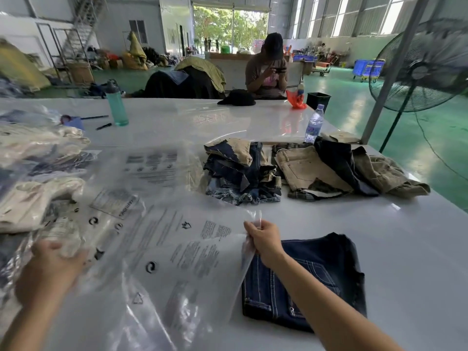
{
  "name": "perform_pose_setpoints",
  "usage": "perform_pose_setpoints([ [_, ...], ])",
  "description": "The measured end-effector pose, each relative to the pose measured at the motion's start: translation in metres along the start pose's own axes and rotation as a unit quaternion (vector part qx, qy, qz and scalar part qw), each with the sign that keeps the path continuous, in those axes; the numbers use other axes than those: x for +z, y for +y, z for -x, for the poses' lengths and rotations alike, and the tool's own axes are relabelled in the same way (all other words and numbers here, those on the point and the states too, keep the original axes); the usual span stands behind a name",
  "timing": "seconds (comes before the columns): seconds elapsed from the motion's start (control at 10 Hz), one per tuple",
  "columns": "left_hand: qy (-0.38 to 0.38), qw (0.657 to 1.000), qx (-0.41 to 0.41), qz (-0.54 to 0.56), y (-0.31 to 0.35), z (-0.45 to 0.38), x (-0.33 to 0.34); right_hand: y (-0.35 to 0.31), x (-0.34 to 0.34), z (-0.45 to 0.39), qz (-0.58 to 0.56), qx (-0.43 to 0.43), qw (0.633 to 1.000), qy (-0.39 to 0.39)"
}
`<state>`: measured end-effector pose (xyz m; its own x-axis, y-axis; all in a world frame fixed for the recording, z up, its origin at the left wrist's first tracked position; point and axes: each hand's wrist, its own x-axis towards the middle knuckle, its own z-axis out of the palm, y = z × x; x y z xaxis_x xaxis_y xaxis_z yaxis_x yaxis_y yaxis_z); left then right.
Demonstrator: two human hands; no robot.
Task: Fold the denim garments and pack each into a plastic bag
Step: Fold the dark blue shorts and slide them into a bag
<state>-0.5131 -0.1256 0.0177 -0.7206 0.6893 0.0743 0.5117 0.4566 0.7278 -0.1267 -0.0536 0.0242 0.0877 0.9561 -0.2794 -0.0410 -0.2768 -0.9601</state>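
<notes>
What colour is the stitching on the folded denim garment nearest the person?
White, on the dark blue folded denim garment, seen in the head view.

Bare table [405,249] right of folded denim [316,279], garment piles [243,171] beyond, packed bags [38,198] crowding left

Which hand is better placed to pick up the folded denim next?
Probably the left hand: it only rests on the bag pile. The right hand pinches the plastic bag edge above the folded denim garment.

right hand [264,239] pinching, left hand [54,267] blurred
</notes>
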Motion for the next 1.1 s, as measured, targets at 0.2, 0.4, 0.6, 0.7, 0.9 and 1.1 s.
perform_pose_setpoints([
  [0.2,-0.025,0.957,0.29,-0.01,0.079,0.128,0.041,0.019,0.017,-0.037,0.038,0.074,0.996,0.035],
  [0.4,-0.292,0.899,0.267,-0.187,0.089,0.217,0.133,0.01,0.025,-0.02,0.073,0.084,0.992,-0.066],
  [0.6,-0.246,0.928,0.244,-0.14,0.078,0.209,0.139,0.046,0.012,0.024,0.224,0.093,0.96,-0.143],
  [0.7,-0.232,0.932,0.251,-0.122,0.076,0.209,0.138,0.063,0.012,0.035,0.259,0.033,0.958,-0.122],
  [0.9,-0.261,0.945,0.173,-0.089,0.079,0.206,0.13,0.061,0.01,0.045,0.183,0.038,0.973,-0.135],
  [1.1,-0.354,0.924,-0.017,0.146,0.069,0.193,0.127,0.057,0.008,0.048,0.15,0.058,0.972,-0.17],
])
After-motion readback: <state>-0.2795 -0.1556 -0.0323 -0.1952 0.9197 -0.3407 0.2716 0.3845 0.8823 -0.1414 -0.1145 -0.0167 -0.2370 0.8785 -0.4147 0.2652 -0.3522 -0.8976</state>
